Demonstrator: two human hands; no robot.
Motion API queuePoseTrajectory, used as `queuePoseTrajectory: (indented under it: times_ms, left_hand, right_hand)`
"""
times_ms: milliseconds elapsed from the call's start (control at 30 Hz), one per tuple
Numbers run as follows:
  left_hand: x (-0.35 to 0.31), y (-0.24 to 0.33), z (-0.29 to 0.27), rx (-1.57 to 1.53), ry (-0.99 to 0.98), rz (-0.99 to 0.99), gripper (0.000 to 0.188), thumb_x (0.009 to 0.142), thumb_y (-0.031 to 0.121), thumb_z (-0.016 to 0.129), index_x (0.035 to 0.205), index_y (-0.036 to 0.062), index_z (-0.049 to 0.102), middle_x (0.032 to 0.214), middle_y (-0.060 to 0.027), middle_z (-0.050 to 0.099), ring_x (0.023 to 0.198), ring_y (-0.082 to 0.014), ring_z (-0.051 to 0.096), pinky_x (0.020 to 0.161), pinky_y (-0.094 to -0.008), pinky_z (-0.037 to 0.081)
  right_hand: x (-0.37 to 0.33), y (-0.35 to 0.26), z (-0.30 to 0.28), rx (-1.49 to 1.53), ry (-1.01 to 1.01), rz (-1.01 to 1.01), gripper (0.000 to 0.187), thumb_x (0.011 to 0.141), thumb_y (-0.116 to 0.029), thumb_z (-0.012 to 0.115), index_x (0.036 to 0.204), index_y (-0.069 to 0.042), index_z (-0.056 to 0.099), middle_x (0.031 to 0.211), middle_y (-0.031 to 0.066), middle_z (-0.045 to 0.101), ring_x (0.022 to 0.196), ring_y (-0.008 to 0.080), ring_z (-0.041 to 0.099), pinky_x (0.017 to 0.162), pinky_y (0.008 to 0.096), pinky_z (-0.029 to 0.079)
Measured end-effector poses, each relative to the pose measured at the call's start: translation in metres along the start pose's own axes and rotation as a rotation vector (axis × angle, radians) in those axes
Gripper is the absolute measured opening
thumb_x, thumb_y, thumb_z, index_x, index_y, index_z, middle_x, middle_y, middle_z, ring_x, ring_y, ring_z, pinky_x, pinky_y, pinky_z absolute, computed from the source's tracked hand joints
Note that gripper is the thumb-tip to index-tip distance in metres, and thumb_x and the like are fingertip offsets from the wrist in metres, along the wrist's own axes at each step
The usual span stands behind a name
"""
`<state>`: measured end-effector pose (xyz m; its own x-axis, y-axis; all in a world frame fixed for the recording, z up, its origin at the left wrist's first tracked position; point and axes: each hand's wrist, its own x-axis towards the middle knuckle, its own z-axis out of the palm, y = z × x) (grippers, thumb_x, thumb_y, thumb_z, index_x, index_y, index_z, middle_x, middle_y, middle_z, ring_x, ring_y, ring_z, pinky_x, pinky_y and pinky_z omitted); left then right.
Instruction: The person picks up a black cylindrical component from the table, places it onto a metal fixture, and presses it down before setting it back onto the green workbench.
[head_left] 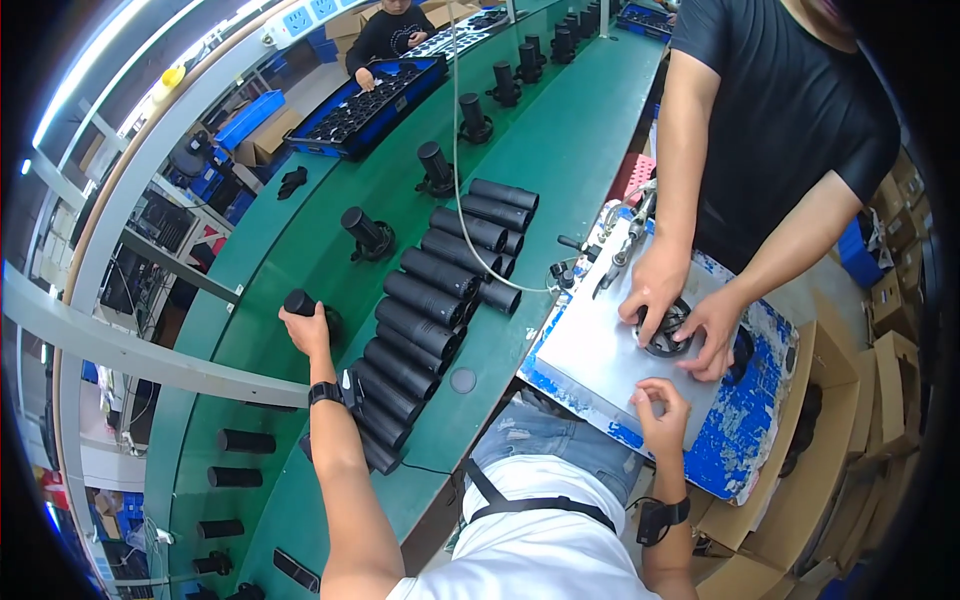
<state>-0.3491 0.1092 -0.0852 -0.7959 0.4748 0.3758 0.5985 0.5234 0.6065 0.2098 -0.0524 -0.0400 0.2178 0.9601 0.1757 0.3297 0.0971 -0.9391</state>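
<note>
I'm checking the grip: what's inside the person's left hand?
The left hand holds a black cylinder, whose end shows above the grip. Part of a dark base shows beside the hand. The stretch of cylinder within the grip is covered.

Holds left arm (345,470) outstretched, left hand (308,328) curled in grip. Has right arm (669,478) bent, right hand (664,410) loosely curled.

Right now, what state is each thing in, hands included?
Left hand: closed on a black tube
Right hand: fingers curled, nothing visibly held
Piled tubes: lying on their sides
Row of tubes: standing upright
Blue-edged tray: loaded with black parts
Cardboard box: open
Co-worker's hands: on a round black part
</note>
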Motion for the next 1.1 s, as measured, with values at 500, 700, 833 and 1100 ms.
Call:
queuePoseTrajectory:
  times_ms: [500, 700, 833, 1100]
  left_hand:
    - [-0.064, 0.058, -0.042, -0.112, 0.192, 0.722, 0.056, 0.080, 0.011, 0.061, 0.131, -0.0027, 0.043, 0.129, -0.0206, 0.046, 0.122, -0.0383, 0.043, 0.104, -0.0467, 0.033]
    - [-0.204, 0.137, -0.052, -0.647, -0.357, 0.725, 0.046, 0.074, -0.001, 0.060, 0.118, -0.0039, 0.050, 0.119, -0.0188, 0.053, 0.113, -0.0336, 0.051, 0.101, -0.0401, 0.038]
    - [-0.259, 0.153, -0.046, -0.721, -0.619, 0.682, 0.039, 0.076, 0.000, 0.060, 0.114, -0.0026, 0.052, 0.116, -0.0204, 0.054, 0.110, -0.0372, 0.052, 0.097, -0.0413, 0.040]
    - [-0.263, 0.131, -0.036, -0.658, -0.696, 0.684, 0.036, 0.078, 0.000, 0.060, 0.113, 0.0012, 0.053, 0.116, -0.0161, 0.056, 0.103, -0.0303, 0.057, 0.082, -0.0359, 0.047]
  right_hand:
    - [0.006, -0.013, 0.010, -0.243, 0.042, -0.100, 0.009, 0.080, -0.002, 0.065, 0.088, 0.001, 0.065, 0.076, 0.0098, 0.067, 0.068, 0.0161, 0.065, 0.066, 0.0267, 0.050]
    - [0.004, -0.009, 0.009, -0.279, 0.069, -0.113, 0.010, 0.079, -0.001, 0.064, 0.090, 0.000, 0.065, 0.076, 0.0097, 0.067, 0.068, 0.0161, 0.064, 0.065, 0.0265, 0.050]
    - [0.005, -0.010, 0.010, -0.280, 0.088, -0.155, 0.012, 0.077, 0.001, 0.064, 0.089, -0.001, 0.065, 0.073, 0.0093, 0.065, 0.064, 0.0199, 0.063, 0.062, 0.0295, 0.048]
    - [0.005, -0.012, 0.011, -0.317, 0.081, -0.112, 0.010, 0.079, 0.000, 0.063, 0.089, 0.000, 0.065, 0.074, 0.0091, 0.064, 0.066, 0.0161, 0.062, 0.065, 0.0261, 0.048]
